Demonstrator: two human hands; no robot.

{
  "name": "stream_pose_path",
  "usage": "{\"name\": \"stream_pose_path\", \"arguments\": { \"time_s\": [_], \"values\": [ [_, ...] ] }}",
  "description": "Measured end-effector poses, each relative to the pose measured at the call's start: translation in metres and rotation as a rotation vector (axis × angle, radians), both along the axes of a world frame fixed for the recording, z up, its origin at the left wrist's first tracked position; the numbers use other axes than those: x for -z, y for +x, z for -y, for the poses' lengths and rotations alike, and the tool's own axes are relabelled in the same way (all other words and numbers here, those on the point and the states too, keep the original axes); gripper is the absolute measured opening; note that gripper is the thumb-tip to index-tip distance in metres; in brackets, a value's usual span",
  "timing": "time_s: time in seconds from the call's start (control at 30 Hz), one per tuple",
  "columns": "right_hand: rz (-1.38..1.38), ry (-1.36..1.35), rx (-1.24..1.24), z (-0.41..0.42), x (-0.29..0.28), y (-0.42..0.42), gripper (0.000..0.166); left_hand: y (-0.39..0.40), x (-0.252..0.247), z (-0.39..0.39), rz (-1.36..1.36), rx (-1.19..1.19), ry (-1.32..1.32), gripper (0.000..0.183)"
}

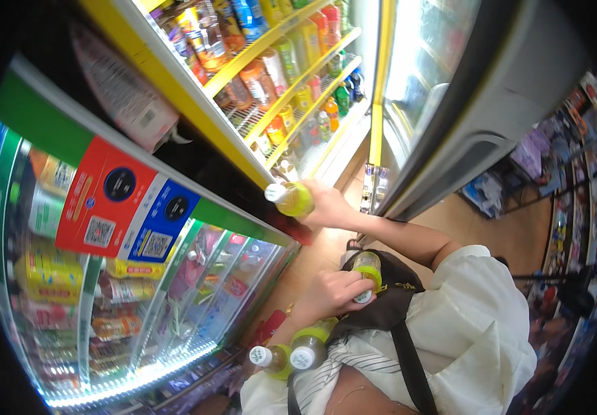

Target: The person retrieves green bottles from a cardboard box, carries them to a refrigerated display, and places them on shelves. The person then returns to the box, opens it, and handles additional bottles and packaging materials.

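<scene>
My right hand (pixel 327 205) grips a drink bottle (pixel 297 199) with a yellow-green label and white cap, held out near the open cooler's doorway. Closer to my body, my left hand (pixel 337 293) has its fingers around the capped end of a similar bottle (pixel 367 265), in front of a dark bag (pixel 399 306). Two more white-capped bottles are cradled between my left forearm and my torso: one bottle (pixel 278 360) on the outside, another bottle (pixel 310 345) beside it. Their lower ends are partly hidden.
An open drinks cooler (pixel 285 116) with yellow-edged shelves of bottles stands ahead. Its glass door (pixel 423 104) swings out at the right. A second lit cooler (pixel 137 290), bearing a red and blue sign (pixel 127 199), is at the left. Store shelves (pixel 573 207) line the right rim.
</scene>
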State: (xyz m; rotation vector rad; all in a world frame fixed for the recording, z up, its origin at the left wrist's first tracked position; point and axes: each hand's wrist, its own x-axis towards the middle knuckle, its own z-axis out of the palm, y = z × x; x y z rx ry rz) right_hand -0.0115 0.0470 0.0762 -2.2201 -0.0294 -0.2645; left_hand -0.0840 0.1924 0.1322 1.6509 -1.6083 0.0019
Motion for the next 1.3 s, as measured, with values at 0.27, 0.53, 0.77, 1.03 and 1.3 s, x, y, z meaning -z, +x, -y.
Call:
{"name": "stream_pose_path", "arguments": {
  "time_s": [0.27, 0.53, 0.77, 1.03, 1.3],
  "values": [
    [0.072, 0.123, 0.638, 0.104, 0.047, -0.048, 0.055, 0.030, 0.014, 0.045, -0.016, 0.173, 0.063, 0.018],
    [0.466, 0.930, 0.697, 0.191, 0.052, 0.115, 0.042, 0.086, 0.039, 0.126, -0.112, 0.260, 0.125, 0.019],
    [0.376, 0.605, 0.530, 0.251, 0.027, 0.262, 0.061, 0.155, 0.035, 0.231, 0.022, 0.308, 0.110, 0.013],
    [0.432, 0.525, 0.466, 0.256, 0.016, 0.301, 0.058, 0.210, 0.028, 0.281, 0.082, 0.258, 0.078, 0.013],
    [0.292, 0.437, 0.446, 0.274, 0.007, 0.307, 0.061, 0.240, 0.027, 0.297, 0.056, 0.331, 0.027, 0.018]
  ]
}}
